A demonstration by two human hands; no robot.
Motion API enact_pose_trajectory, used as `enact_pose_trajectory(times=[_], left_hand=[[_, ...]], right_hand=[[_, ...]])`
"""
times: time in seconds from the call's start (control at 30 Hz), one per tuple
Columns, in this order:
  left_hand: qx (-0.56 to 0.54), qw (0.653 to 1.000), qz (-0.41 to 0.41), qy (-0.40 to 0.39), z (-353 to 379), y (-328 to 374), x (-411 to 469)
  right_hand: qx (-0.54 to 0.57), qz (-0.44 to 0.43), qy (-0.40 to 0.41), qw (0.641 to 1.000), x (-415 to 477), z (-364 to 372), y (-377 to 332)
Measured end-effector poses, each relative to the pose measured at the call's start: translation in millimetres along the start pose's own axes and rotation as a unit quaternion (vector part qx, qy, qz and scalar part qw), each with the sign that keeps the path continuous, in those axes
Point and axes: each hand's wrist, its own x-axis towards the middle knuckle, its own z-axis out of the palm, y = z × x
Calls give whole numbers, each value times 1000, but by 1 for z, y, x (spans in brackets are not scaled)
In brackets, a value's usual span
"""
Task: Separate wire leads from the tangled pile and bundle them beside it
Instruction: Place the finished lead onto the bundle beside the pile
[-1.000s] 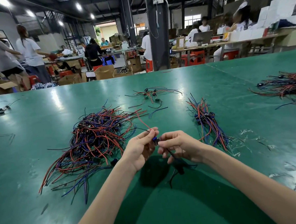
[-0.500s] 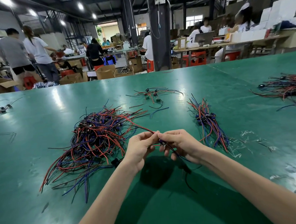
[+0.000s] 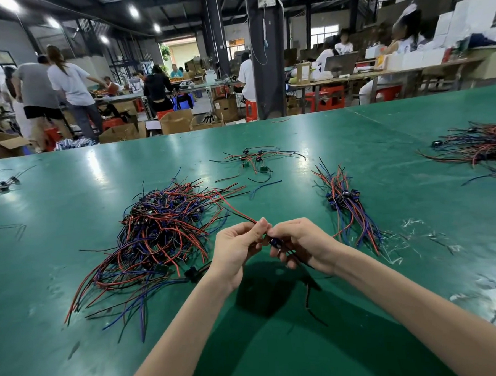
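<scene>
A tangled pile of red, blue and black wire leads (image 3: 157, 235) lies on the green table (image 3: 76, 326), left of my hands. A neater bundle of leads (image 3: 347, 208) lies to the right. Both hands meet above the table between them. My left hand (image 3: 238, 248) pinches a red and black lead (image 3: 236, 210) that runs back to the pile. My right hand (image 3: 301, 244) grips a small blue and black part (image 3: 275, 242) of the same lead, and a dark wire (image 3: 307, 295) hangs below it.
A small cluster of leads with little parts (image 3: 254, 158) lies farther back. Another heap (image 3: 480, 147) sits at the right edge, and a few leads (image 3: 2, 185) at the far left. Clear plastic scraps (image 3: 416, 236) lie right of the bundle. People work at benches behind the table.
My hands have drawn the lead out of the pile, so the red and black wire now stretches straighter toward it. The dark wire tail below my right hand has swung.
</scene>
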Motion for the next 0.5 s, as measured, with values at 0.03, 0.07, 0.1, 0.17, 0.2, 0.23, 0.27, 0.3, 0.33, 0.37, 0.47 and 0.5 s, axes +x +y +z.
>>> enact_pose_trajectory(times=[0.03, 0.07, 0.1, 0.17, 0.2, 0.23, 0.27, 0.3, 0.33, 0.37, 0.47, 0.5], left_hand=[[-10, 1000, -1, -3, 0, 0, 0], [-17, 1000, -3, -5, 0, 0, 0], [-17, 1000, -4, -7, 0, -1, 0], [6, 1000, 1, -4, 0, -1, 0], [29, 1000, 12, 1, 0, -2, 0], [58, 998, 31, 7, -1, -3, 1], [91, 994, 55, 14, -1, -4, 1], [127, 988, 82, 21, -2, -4, 2], [162, 980, 107, 28, -2, -5, 3], [197, 971, 131, 35, -3, -6, 3], [279, 939, 191, 60, -2, -9, 3], [303, 926, 214, 73, -1, -10, 2]], right_hand=[[2, 7, 0, 1000, 0, 0, 0], [3, 13, 0, 1000, -1, 0, -1], [-1, 16, 2, 1000, -1, 0, -1], [-16, 13, 11, 1000, -1, 1, -1], [-26, 9, 19, 999, -1, 1, 0], [-37, 5, 28, 999, 0, 2, 0], [-50, 0, 39, 998, 0, 2, 1], [-64, -5, 51, 997, 0, 2, 2], [-76, -9, 61, 995, 1, 2, 3], [-86, -10, 72, 994, 2, 3, 4], [-107, -16, 100, 989, 3, 3, 8], [-106, -19, 102, 989, 3, 3, 8]])
